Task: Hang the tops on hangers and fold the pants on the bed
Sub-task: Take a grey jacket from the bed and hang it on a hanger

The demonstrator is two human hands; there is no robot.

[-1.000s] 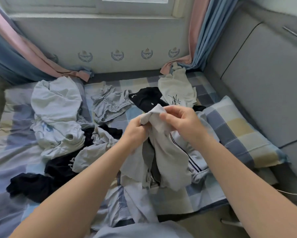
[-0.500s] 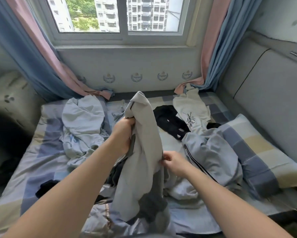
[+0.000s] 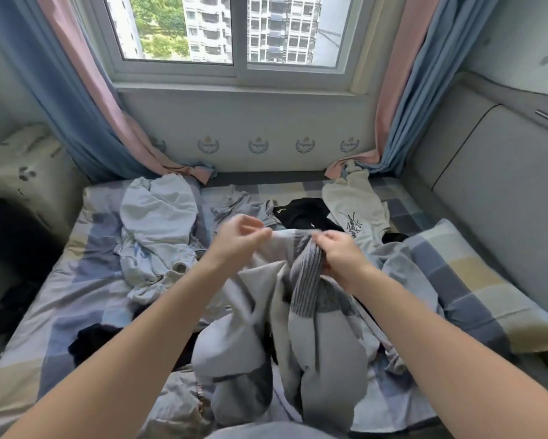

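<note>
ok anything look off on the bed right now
Nothing damaged or spilled, just disorder: a crumpled pale blue garment, a black garment and a cream top with black script lie unfolded on the checked bedsheet, and the light grey pants held by the left hand and right hand hang bunched.

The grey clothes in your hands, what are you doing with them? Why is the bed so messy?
A person holds a light grey soft garment up over the checked bed with both hands. The left hand pinches its top edge and the right hand grips it by the striped ribbed band; the rest hangs down, not yet folded. A black garment, a cream top with black print and a pale crumpled garment lie loose behind.
</note>
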